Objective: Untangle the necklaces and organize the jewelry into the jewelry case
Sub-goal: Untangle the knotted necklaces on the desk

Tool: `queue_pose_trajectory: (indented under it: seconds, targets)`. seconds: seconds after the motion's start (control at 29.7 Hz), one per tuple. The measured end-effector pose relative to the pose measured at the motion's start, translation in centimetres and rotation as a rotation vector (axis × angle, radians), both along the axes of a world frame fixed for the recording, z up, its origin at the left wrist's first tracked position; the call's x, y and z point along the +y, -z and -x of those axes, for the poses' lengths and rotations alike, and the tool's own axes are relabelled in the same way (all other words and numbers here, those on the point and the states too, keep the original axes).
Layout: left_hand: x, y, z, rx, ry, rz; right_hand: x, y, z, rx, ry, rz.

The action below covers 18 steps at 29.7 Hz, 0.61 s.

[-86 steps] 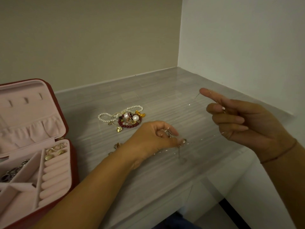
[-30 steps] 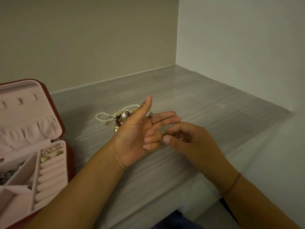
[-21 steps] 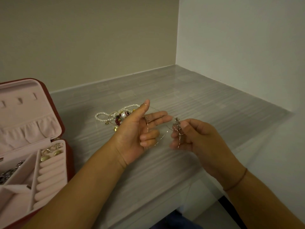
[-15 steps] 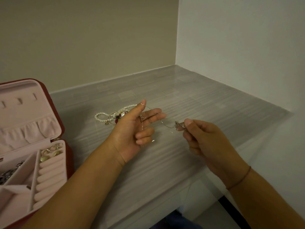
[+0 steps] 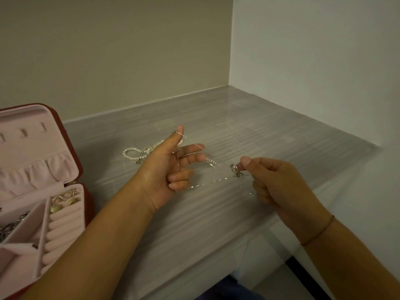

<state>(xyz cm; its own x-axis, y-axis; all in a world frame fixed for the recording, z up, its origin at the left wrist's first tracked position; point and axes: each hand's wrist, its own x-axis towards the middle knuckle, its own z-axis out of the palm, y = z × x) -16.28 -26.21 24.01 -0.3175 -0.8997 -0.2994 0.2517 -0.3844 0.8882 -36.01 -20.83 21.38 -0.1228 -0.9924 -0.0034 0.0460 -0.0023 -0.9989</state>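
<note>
Chain (image 5: 213, 163) is held taut to expose tangles: looped over spread left hand (image 5: 164, 169), pinched by right hand (image 5: 279, 185).

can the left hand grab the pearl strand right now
Probably not yet: the pearl strand lies just beyond the left hand, but the thin chain is draped over its thumb and fingers, stretched to the right hand.

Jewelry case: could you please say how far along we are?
Done: earrings and a dark chain lie in the jewelry case. In hand: a thin necklace stretched between left hand and right hand, which pinches its pendant. Left: the pearl tangle on the counter.
</note>
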Motion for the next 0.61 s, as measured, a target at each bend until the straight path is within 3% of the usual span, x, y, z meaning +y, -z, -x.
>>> queue_pose_trajectory:
  seconds: [0.27, 0.61]
  targets:
    - [-0.1, -0.3, -0.1, 0.097, -0.040, -0.008, 0.3, -0.3, 1.4, 0.144, -0.091, 0.003]
    - [-0.4, -0.1, -0.4, 0.181, -0.026, -0.038, 0.5, -0.2, 1.3, -0.183, -0.154, 0.037]
